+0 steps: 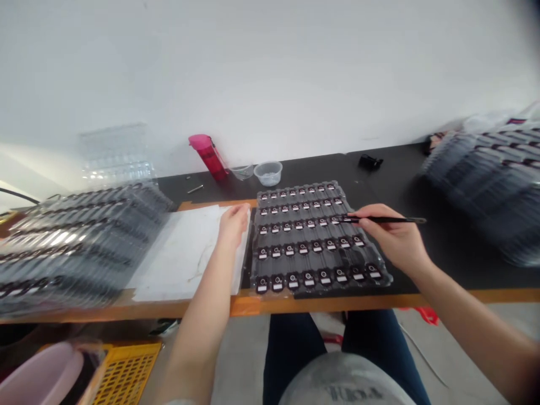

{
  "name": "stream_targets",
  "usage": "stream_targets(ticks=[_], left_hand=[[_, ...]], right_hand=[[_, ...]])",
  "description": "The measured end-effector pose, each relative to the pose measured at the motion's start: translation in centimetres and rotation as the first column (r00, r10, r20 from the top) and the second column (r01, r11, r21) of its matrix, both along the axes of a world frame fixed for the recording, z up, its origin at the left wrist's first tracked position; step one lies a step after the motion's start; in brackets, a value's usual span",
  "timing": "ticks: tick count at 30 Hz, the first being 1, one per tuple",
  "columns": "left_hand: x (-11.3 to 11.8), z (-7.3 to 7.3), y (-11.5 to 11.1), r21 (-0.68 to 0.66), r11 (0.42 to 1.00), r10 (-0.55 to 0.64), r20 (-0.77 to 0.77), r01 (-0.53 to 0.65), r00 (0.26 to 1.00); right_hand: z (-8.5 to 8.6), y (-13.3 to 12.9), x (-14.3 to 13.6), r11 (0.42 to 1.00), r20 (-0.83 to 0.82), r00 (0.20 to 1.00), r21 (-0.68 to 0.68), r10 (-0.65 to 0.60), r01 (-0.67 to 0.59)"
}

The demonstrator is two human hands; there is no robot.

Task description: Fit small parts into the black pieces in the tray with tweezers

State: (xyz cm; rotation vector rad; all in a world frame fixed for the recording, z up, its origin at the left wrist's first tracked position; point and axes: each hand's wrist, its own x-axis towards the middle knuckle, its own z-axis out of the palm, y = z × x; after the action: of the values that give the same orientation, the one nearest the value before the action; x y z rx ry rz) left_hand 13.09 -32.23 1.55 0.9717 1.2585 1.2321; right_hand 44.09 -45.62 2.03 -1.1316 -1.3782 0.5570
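A clear plastic tray (301, 233) lies on the dark table, with small black parts marked with a ring and a white label set in rows. My right hand (390, 233) is closed around black tweezers (403, 220). Their tips point left and reach the right end of the tray's middle row; whether they grip a part is too small to tell. My left hand (234, 224) rests over white paper (179, 247) just left of the tray. Its fingers are curled together, and anything in them is hidden.
Stacked filled trays stand at left (84, 242) and right (485, 185). Along the wall are a pink bottle (208, 157), a clear plastic bowl (269, 173) and a small black object (370, 162). A yellow basket (126, 374) sits below the table's front edge (337, 302).
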Motion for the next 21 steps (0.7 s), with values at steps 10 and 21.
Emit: stream_targets(ticks=[10,21], left_hand=[[2.8,1.4,-3.1,-0.230,0.949,-0.005,0.669,0.214,0.743],[4.6,1.0,-3.0,-0.221,0.905,-0.143,0.646,0.364,0.750]], right_hand=[[-1.6,-2.8,1.8,0.997,-0.136,0.991,-0.081,-0.019,0.008],[1.5,-1.1,-4.3,0.980,0.165,0.971,0.066,0.172,-0.185]])
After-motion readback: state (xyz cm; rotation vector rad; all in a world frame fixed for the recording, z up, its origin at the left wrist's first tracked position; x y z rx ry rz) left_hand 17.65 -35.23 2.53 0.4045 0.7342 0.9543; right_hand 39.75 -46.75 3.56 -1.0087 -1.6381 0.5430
